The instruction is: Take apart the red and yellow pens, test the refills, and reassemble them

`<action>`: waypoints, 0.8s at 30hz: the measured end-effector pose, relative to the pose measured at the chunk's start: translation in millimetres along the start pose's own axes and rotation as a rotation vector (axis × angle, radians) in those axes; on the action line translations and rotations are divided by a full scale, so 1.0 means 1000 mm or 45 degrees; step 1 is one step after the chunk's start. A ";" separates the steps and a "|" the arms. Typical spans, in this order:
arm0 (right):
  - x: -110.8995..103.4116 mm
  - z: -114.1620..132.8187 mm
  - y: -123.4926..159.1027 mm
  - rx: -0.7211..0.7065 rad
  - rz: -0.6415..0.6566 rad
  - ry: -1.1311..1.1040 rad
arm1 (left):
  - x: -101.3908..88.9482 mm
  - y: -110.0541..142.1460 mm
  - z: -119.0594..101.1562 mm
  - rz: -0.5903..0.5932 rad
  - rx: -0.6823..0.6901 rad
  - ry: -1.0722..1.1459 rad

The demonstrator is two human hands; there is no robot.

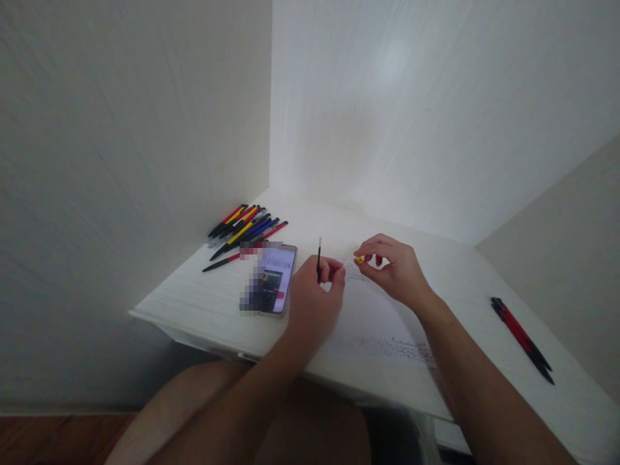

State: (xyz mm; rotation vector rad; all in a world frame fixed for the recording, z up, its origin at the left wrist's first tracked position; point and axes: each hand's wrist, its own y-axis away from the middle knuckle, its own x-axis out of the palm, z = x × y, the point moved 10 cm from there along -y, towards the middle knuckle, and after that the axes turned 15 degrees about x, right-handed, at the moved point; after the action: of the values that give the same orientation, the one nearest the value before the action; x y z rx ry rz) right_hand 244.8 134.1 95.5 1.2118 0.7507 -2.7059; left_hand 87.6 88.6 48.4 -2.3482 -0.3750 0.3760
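Note:
My left hand is closed, with a thin pen refill standing upright from its fingers, dark below and pale at the top. Its thumb and forefinger come together at the right; whether anything small is between them I cannot make out. To the right, my right hand pinches a small yellow pen part between thumb and fingertips. Most of that part is hidden by the fingers. The two hands are a short gap apart, above a white sheet of paper with rows of handwriting.
A phone with a lit screen lies left of my left hand. Several pens in red, yellow, blue and black are heaped by the left wall. Two red-and-black pens rest at the right of the white table. Walls enclose the table.

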 end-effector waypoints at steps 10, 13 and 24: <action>0.001 0.003 0.001 -0.017 0.003 -0.043 | -0.006 -0.002 -0.004 -0.032 0.005 0.034; 0.000 0.003 0.001 -0.017 -0.008 -0.021 | -0.005 -0.001 -0.003 -0.038 0.004 0.067; 0.002 0.006 0.005 -0.139 -0.031 0.123 | -0.004 -0.002 -0.008 -0.055 0.069 0.075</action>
State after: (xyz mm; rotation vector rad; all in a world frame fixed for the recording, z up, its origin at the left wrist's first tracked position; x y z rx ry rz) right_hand 240.5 127.4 96.1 1.3243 0.9171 -2.6022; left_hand 86.7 84.0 56.1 -2.2892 -0.3821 0.2921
